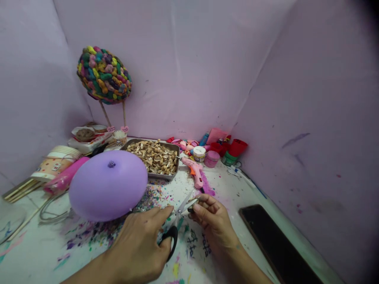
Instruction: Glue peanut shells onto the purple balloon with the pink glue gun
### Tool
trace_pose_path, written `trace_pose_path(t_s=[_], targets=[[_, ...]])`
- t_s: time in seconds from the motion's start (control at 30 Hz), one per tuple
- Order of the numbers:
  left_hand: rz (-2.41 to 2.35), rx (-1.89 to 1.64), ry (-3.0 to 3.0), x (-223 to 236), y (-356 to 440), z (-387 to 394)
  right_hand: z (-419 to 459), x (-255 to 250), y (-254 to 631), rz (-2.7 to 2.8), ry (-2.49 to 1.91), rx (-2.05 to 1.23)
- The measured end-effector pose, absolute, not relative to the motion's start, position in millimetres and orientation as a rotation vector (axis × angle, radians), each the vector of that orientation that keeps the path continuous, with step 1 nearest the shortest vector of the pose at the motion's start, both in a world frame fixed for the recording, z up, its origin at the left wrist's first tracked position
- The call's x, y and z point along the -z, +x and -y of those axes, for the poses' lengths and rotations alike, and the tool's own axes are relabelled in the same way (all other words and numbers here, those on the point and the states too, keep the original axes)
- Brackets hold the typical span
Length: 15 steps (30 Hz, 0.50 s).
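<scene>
My left hand point(142, 240) grips a pair of scissors point(178, 213), with the thumb at the black handle and the index finger stretched along the side. The blades are parted and point up and to the right. My right hand point(211, 217) pinches a small pale piece with a dark edge at the blades; fingers partly hide it, so I cannot tell its kind. Left of my hands sits a purple balloon point(108, 189), knot upward. Behind it a metal tray point(161, 176) holds many broken brown shells. A pink glue gun point(194, 171) lies just beyond my right hand.
A multicoloured ball point(103, 75) stands on sticks at the back left. Paper cups point(56, 163) and a pink roll point(66, 173) lie left. Paint jars point(211, 158) and red cups point(237, 147) stand at the back. A black phone point(275, 240) lies right, by the wall.
</scene>
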<state>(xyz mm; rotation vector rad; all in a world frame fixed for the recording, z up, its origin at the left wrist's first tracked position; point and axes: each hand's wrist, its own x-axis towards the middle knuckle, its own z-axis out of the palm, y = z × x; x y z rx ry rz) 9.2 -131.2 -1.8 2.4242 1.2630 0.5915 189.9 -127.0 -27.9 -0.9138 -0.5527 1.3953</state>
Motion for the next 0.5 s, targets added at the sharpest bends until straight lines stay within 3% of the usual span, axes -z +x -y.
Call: trace_pose_path(t_s=[0.5], targets=[[-1.241,-0.556,2.82,12,10,138,132,20,186,0.538,-1.086,-1.258]])
